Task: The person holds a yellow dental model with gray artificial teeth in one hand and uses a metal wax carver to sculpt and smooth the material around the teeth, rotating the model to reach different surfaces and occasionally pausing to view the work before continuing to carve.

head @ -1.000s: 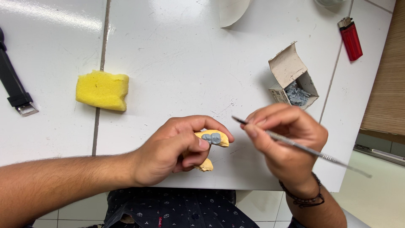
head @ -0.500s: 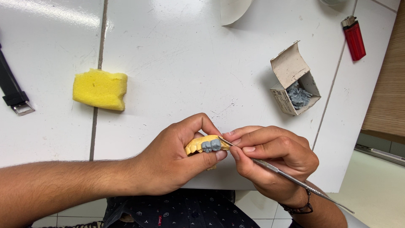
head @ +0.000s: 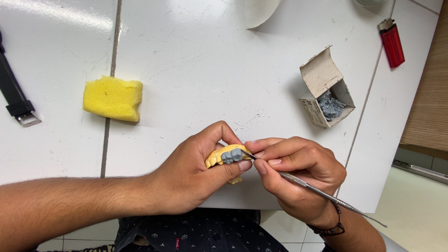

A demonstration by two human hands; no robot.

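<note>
While the left hand (head: 196,172) grips the yellow plaster dental model (head: 219,157) with grey wax teeth, fingers closed around it above the white table (head: 196,70) edge, the right hand (head: 294,175) pinches a thin metal carving instrument (head: 317,191), tip touching the grey teeth.
</note>
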